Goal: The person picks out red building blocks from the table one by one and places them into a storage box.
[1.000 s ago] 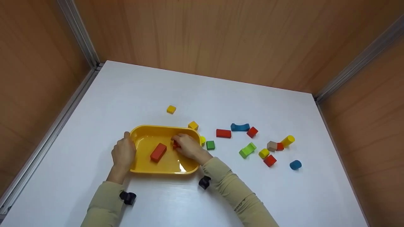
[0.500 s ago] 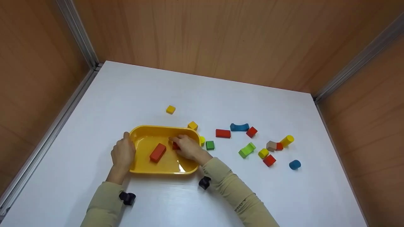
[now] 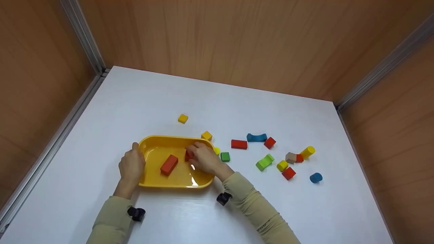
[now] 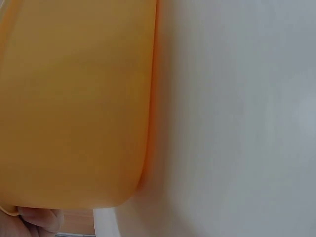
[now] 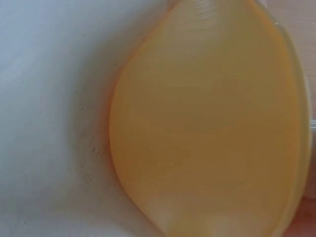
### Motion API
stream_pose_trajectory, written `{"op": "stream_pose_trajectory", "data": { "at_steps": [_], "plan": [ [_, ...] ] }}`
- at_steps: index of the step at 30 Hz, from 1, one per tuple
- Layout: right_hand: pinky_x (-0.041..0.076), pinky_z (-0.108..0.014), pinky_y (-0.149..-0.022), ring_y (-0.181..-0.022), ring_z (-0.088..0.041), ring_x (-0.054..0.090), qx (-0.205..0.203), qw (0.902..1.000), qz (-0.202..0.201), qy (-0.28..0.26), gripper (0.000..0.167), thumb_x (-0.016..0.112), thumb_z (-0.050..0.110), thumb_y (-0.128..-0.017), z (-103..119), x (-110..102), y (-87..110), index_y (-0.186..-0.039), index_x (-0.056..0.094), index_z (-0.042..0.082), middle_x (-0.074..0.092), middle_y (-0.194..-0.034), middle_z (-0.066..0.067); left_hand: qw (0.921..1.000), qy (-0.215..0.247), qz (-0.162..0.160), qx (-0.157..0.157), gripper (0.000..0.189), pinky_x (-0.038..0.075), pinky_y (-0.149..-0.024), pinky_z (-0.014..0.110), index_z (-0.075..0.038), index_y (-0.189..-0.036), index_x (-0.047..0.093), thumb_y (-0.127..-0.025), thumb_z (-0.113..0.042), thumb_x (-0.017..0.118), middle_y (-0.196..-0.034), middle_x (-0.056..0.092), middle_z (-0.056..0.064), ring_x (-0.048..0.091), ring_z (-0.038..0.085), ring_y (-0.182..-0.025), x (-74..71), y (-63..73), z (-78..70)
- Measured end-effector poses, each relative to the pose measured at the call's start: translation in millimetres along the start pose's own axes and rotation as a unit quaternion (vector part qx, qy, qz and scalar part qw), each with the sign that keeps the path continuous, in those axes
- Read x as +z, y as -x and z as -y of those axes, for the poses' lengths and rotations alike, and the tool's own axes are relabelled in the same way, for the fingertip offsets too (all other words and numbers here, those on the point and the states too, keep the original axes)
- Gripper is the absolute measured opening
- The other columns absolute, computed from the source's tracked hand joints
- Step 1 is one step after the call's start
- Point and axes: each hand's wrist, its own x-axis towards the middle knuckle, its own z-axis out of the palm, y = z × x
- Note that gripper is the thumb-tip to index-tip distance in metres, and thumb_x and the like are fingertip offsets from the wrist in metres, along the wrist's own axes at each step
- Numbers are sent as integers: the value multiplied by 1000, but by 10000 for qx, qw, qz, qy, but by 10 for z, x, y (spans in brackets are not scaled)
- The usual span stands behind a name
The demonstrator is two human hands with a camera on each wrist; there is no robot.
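- Left hand (image 3: 131,165) has fingers curled round the left end of the yellow tray (image 3: 151,162)
- Right hand (image 3: 205,158) bends over a red block (image 3: 188,156) inside it; can't tell if its fingers pinch
- The block is probably light and hard, so hold its flat sides

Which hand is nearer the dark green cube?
Right: the right hand reaches into the yellow tray, close to the dark green cube; the left hand grips the tray's opposite end.
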Motion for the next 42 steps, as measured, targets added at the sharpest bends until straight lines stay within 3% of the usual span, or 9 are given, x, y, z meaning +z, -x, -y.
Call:
{"op": "stream_pose_trajectory", "data": {
  "at_steps": [4, 10, 13, 21, 33, 42],
  "plan": [
    [36, -28, -92, -107, -16, 46, 45, 9995, -255, -153, 40, 61, 17, -83, -38, -58, 68, -121, 51, 10, 50, -117, -5, 9999, -11, 106, -80, 18, 45, -48, 41, 7, -104, 42, -88, -1, 42, -73, 55, 22, 54, 30, -56, -12, 2, 3],
    [39, -28, -90, -107, -19, 49, 331, 9954, -798, -421, 42, 63, 16, -82, -107, -133, 166, -121, 50, 9, 50, -118, -8, 9999, 65, -19, 113, 14, 40, -43, 35, 6, -100, 41, -88, -1, 41, -66, 50, 16, 48, 25, -51, -5, 26, 30],
    [39, -28, -89, -105, -18, 50, 607, 9902, -1027, -724, 40, 63, 17, -82, -158, -167, 213, -119, 52, 9, 52, -116, -7, 9999, 52, -45, 108, 14, 40, -43, 36, 5, -100, 41, -88, -1, 41, -67, 51, 16, 48, 26, -51, -5, 27, 30],
    [46, -26, -78, -92, -22, 54, 740, 9743, -1832, -1082, 32, 62, 14, -82, -383, -226, 353, -112, 56, 6, 57, -104, -11, 9998, 28, -168, 110, 16, 42, -44, 41, 7, -101, 42, -87, -1, 42, -69, 53, 21, 54, 32, -55, -4, 18, 31],
    [46, -27, -77, -87, -24, 54, 1453, 9656, -1857, -1101, 31, 62, 14, -82, -698, -214, 475, -111, 57, 6, 56, -101, -12, 10000, -8, -64, 44, 19, 44, -46, 43, 8, -104, 42, -88, -2, 42, -72, 54, 22, 56, 34, -58, 11, 22, 22],
    [42, -31, -86, -97, -19, 49, 2291, 9609, -1407, -664, 37, 62, 17, -83, -934, -168, 474, -118, 53, 7, 52, -108, -7, 9998, 68, -139, 130, 15, 42, -42, 38, 7, -101, 42, -87, 0, 42, -67, 53, 19, 52, 28, -52, 21, 14, 10]
  ]
}}
